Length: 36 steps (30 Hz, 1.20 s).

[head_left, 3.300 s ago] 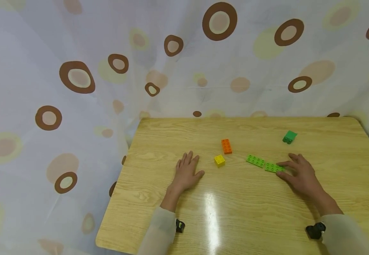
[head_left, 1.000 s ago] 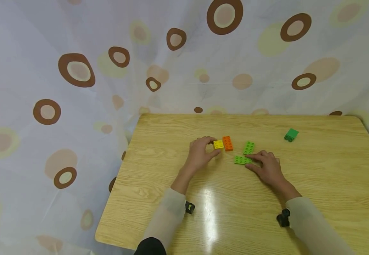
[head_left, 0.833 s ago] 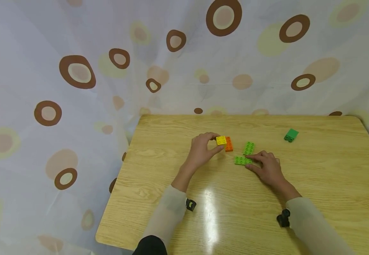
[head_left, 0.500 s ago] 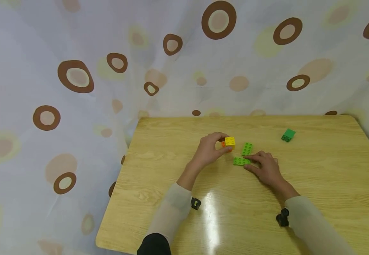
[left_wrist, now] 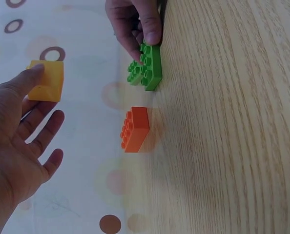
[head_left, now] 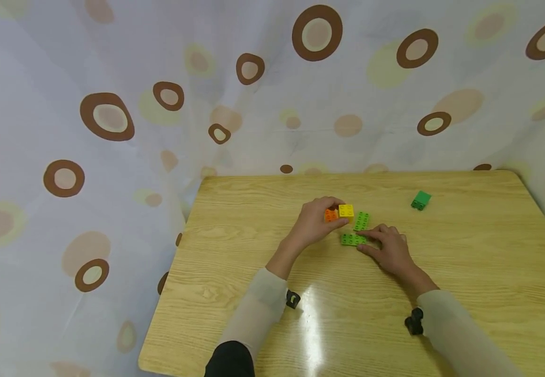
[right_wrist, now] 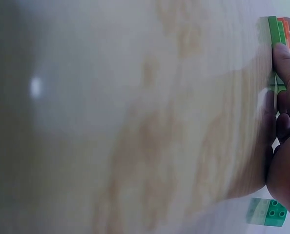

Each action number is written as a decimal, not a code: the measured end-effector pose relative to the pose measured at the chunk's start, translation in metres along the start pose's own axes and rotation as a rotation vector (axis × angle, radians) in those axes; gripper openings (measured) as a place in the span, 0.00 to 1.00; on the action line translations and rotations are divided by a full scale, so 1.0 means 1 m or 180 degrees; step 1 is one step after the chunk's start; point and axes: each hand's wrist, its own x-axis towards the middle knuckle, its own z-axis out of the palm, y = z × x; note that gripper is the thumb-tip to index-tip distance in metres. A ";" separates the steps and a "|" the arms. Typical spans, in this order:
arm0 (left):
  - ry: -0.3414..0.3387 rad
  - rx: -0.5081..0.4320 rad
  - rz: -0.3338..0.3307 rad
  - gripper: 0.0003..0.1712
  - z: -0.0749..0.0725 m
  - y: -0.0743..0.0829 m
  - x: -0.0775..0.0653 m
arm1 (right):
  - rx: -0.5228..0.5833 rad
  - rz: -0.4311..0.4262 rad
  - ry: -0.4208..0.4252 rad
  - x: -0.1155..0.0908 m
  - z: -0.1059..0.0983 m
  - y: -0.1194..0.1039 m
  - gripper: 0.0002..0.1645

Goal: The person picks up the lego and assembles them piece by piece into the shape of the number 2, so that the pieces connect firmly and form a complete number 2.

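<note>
My left hand [head_left: 312, 222] pinches a yellow four-stud toy brick [head_left: 346, 211] between thumb and fingers. In the left wrist view the yellow brick [left_wrist: 51, 85] is raised off the table, its other fingers spread loosely. Behind the left hand, an orange brick [head_left: 331, 215] lies on the table, partly covered in the head view. My right hand [head_left: 392, 251] pinches the right end of a light green brick [head_left: 349, 239] lying on the table. Just beyond it, a second light green brick [head_left: 362, 220] points away, the pair forming a corner.
A darker green brick [head_left: 421, 199] with a flat sloping part lies toward the back right of the wooden table [head_left: 234, 251]. A patterned curtain [head_left: 263, 104] hangs behind the table and along its left. A dark rounded shape [head_left: 231, 360] overlaps the left sleeve at the bottom.
My left hand left the tabletop, took up the yellow brick and carried it right, past the orange brick. Earlier, my right hand moved left with the light green bricks; lately it stays still.
</note>
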 end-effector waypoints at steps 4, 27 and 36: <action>-0.0062 -0.0076 -0.0012 0.24 0.004 -0.003 0.000 | 0.0015 0.0026 -0.0010 0.000 -0.001 -0.002 0.25; -0.0393 -0.0020 -0.0274 0.23 0.055 -0.034 -0.011 | 0.0021 0.0021 0.0028 -0.001 -0.002 -0.005 0.24; -0.0378 0.0211 -0.0172 0.23 0.060 -0.036 -0.009 | 0.0029 0.0004 0.0039 0.001 0.000 -0.004 0.24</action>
